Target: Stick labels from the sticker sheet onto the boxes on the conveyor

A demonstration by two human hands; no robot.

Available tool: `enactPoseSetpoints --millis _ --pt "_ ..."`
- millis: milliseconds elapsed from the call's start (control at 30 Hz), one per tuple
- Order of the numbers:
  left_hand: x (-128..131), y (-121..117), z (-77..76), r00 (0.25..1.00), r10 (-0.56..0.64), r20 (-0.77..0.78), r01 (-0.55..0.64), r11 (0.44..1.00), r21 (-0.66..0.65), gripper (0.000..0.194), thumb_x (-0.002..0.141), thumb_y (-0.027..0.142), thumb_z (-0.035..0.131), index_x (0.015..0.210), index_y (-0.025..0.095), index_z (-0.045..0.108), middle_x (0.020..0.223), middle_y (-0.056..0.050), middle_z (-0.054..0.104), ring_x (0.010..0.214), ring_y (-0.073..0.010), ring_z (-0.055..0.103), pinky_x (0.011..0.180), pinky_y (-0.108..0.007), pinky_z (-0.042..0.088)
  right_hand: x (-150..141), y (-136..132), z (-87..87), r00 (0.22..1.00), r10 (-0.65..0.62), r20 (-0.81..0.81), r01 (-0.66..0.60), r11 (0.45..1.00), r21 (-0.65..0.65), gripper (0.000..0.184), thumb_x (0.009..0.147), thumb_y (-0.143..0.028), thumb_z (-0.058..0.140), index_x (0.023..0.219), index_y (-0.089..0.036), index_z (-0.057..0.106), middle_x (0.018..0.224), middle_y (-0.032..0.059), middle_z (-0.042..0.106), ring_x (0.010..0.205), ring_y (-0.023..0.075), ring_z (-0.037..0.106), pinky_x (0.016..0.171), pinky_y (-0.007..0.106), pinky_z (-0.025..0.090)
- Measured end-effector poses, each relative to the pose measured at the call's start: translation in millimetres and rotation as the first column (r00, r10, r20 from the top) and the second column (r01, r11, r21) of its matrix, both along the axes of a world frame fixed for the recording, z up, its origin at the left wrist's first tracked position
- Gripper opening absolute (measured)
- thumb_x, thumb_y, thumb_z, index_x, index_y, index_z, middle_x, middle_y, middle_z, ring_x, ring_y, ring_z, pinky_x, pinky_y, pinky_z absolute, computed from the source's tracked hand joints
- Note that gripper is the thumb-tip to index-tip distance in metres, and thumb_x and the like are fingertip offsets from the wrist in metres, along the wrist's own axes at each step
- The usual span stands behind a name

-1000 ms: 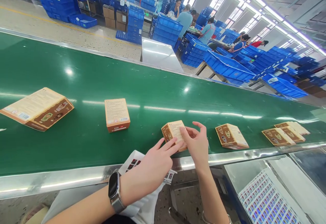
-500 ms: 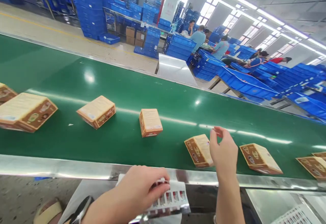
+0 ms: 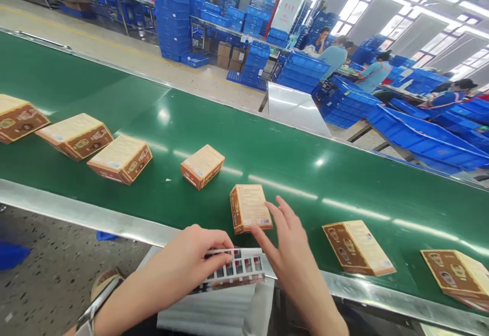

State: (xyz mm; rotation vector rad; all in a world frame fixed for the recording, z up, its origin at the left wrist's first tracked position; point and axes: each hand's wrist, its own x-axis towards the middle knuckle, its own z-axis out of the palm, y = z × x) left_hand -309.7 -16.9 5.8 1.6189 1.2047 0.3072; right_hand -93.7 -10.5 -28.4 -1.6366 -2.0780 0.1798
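Observation:
My left hand (image 3: 191, 264) grips a white blister-like tray (image 3: 244, 267) between thumb and fingers. The tray has rows of small cells with red and dark bits in them; their kind is too small to tell. Fingers spread, my right hand (image 3: 288, 247) is at the right side of a brown and cream printed carton (image 3: 251, 206) on the green conveyor belt (image 3: 298, 168). Its fingertips are at the carton's edge; I cannot tell whether they touch. The tray is held over the belt's near metal edge, just below this carton.
Several similar cartons lie along the belt, including one to the left (image 3: 202, 165) and one to the right (image 3: 357, 249). White sheet material (image 3: 214, 310) lies below the tray. Beyond the belt are a metal table (image 3: 294, 106), stacked blue crates (image 3: 170, 15) and several people.
My view has turned, and the cartons have moved left relative to the background. My right hand has moved left and spread its fingers. The tray stays in my left hand.

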Motion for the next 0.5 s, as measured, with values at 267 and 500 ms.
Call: enactPoseSetpoints --millis 267,500 --pt "8.6 3.5 5.8 0.992 -0.124 0.003 0.124 0.992 -0.021 0.021 0.090 0.026 0.052 0.079 0.018 0.068 0.068 0.004 0.062 0.062 -0.0105 0.049 0.057 -0.020 0.033 -3.3 -26.7 32.6 0.867 0.496 0.031 -0.492 0.846 0.205 0.019 0.098 -0.009 0.047 0.102 -0.018 0.063 0.080 0.0041 0.070 0.069 0.0165 0.063 0.066 0.030 0.052" --pt "21.6 11.7 9.2 0.986 -0.161 0.053 0.166 0.980 -0.114 0.024 0.091 0.029 0.053 0.073 0.017 0.064 0.057 0.007 0.049 0.054 -0.0090 0.039 0.047 -0.020 0.028 19.8 -34.2 25.6 0.836 0.525 0.161 -0.542 0.745 0.388 0.020 0.095 -0.006 0.051 0.103 -0.013 0.068 0.100 0.0088 0.078 0.099 0.0213 0.072 0.095 0.035 0.048"
